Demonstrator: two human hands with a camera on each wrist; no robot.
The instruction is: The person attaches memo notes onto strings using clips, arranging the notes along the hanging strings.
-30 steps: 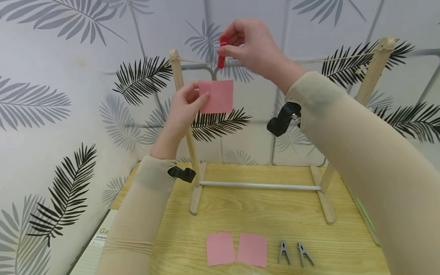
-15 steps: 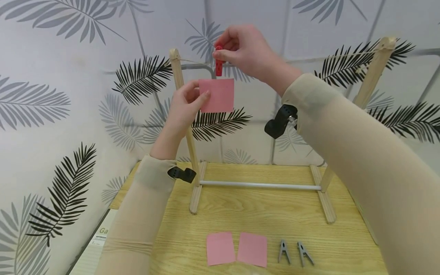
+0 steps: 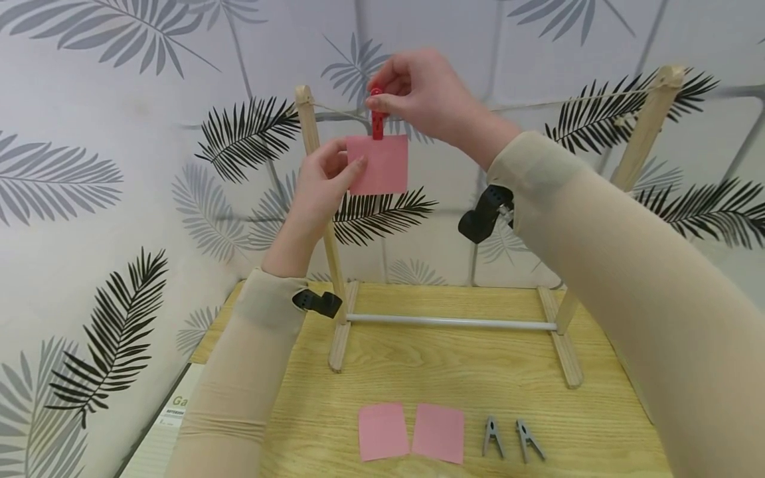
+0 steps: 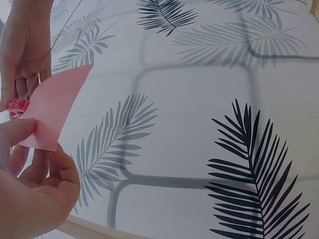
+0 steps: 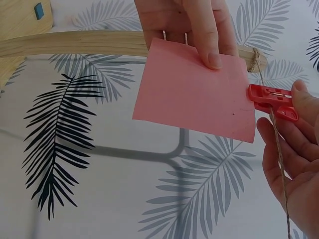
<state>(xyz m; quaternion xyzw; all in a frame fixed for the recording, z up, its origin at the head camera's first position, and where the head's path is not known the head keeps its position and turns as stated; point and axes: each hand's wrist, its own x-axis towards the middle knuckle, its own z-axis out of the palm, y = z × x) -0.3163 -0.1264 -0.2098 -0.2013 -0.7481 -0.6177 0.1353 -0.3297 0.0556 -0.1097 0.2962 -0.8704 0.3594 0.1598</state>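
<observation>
A pink paper square is pinched at its left side by my left hand, just below the string. My right hand grips a red clothespin whose lower end meets the paper's top edge. In the right wrist view the red clothespin sits across the string with its jaws at the edge of the pink paper. The left wrist view shows the paper between thumb and fingers of my left hand, beside the red clothespin.
The string runs between two wooden posts joined by a white bar. On the wooden table lie two pink squares and two grey clothespins. A notebook is at the left.
My right hand has moved down and slightly left with the red clothespin, from above the paper to its top edge. My left hand and the paper have barely moved.
</observation>
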